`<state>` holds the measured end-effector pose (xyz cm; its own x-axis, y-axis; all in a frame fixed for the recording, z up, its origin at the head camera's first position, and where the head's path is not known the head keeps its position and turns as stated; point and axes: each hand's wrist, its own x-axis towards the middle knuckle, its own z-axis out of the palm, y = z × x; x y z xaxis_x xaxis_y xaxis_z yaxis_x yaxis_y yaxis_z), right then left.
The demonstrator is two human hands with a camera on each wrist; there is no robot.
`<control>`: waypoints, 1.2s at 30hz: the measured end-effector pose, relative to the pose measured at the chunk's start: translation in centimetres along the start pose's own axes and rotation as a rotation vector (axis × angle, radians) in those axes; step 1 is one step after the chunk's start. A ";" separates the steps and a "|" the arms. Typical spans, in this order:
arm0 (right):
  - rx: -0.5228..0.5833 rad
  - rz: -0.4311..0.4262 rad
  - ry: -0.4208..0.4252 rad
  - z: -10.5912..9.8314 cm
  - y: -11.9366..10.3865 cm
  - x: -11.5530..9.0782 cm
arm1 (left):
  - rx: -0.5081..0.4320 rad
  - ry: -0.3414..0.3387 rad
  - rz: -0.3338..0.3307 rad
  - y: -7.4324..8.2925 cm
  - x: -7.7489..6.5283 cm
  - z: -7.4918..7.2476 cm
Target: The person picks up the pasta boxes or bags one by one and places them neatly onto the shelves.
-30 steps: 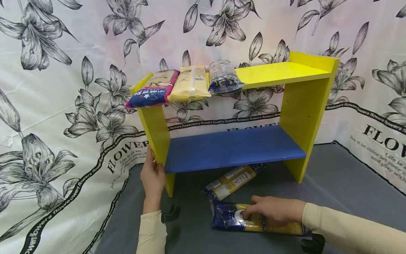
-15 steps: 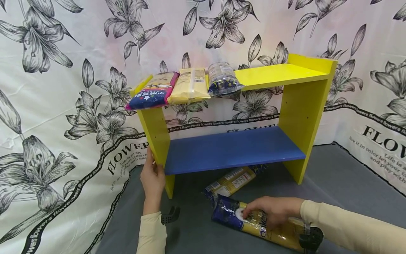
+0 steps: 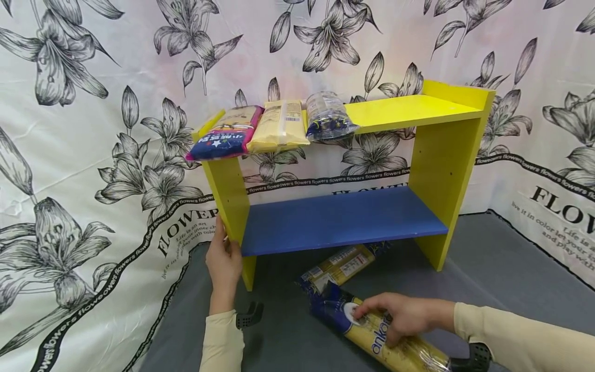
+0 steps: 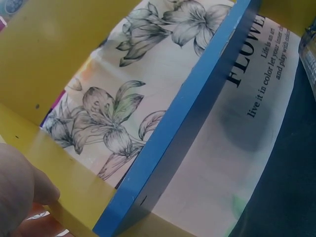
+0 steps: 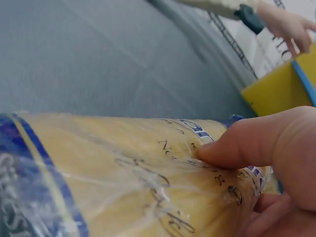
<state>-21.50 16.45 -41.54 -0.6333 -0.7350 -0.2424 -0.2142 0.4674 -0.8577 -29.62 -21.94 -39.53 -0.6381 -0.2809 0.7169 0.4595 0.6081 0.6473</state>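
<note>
My right hand (image 3: 402,316) grips a clear-and-blue packet of spaghetti (image 3: 360,336) marked "ankara", thumb on one side and fingers on the other. In the right wrist view the thumb (image 5: 237,145) presses into the crinkled film. The packet slants, its blue end toward the shelf unit and its other end toward me. My left hand (image 3: 224,266) holds the yellow left side panel (image 3: 229,194) of the shelf unit by its front edge. The left wrist view has the thumb (image 4: 37,185) on the panel beside the blue shelf (image 4: 163,133).
A second spaghetti packet (image 3: 346,263) lies on the grey cloth partly under the blue shelf. On the yellow top board (image 3: 409,106) rest a blue-and-pink bag (image 3: 228,135), a cream bag (image 3: 281,124) and a clear-and-blue bag (image 3: 327,114). A flowered curtain hangs behind.
My right hand has turned the spaghetti packet from lying crosswise to a steep slant, its right end swinging toward me. The left hand stays on the side panel.
</note>
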 end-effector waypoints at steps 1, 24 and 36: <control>0.005 -0.001 0.006 0.0 -0.2 -0.3 | -0.002 -0.001 0.001 0.0 0.0 0.0; 0.502 -0.317 0.202 -5.0 -8.0 -12.9 | 0.013 0.001 0.017 0.0 0.0 0.0; 0.465 -0.141 0.675 -10.0 -13.5 -16.5 | 0.016 0.022 0.031 0.2 -0.2 -0.2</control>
<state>-15.59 27.16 -21.43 -0.9652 -0.2494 0.0787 -0.0898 0.0333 -0.9954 -29.34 -21.91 -39.49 -0.6094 -0.2779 0.7426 0.4692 0.6286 0.6203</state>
